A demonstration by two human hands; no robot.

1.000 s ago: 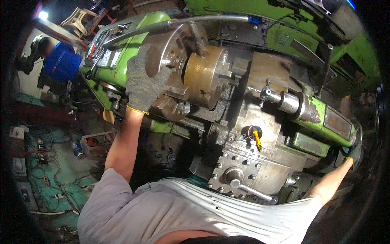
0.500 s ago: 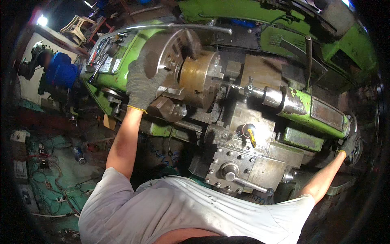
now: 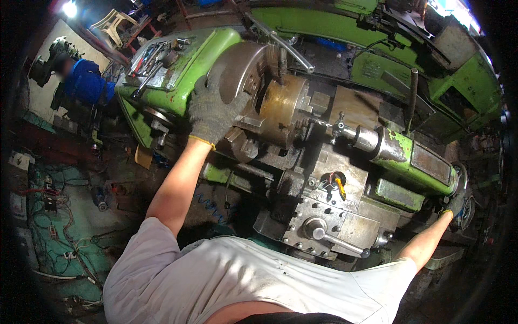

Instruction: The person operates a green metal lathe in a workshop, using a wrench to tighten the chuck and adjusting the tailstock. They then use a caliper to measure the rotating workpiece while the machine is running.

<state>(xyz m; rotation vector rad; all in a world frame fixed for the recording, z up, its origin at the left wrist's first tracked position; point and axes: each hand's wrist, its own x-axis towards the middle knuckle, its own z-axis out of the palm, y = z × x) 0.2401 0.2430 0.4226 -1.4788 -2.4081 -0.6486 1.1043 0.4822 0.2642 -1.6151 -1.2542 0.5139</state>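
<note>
My left hand (image 3: 216, 110), in a grey knit glove, grips the rim of the big lathe chuck (image 3: 237, 67). Its thumb side lies by a chuck jaw (image 3: 249, 122). The jaws hold a brownish metal cylinder (image 3: 279, 110). A chuck key with a long bar (image 3: 292, 51) stands at the chuck's top. Facing the cylinder is a twist drill (image 3: 321, 123) in a drill chuck (image 3: 339, 129), carried by the green tailstock (image 3: 396, 147). At the far right my gloved right hand (image 3: 456, 202) is closed on the tailstock handwheel (image 3: 468, 210); its fingers are partly hidden.
Before me sits the tool post (image 3: 315, 228) with its lever (image 3: 348, 247). A yellow-and-black tool (image 3: 340, 186) lies on the carriage. Hand tools cover a tray (image 3: 156, 67) on the headstock. Cables (image 3: 59, 232) lie on the left floor. A person in blue (image 3: 83, 81) is at far left.
The key's bar has swung from nearly level to a steep slant down to the right. My view has shifted slightly left. Both hands keep their places on chuck and handwheel.
</note>
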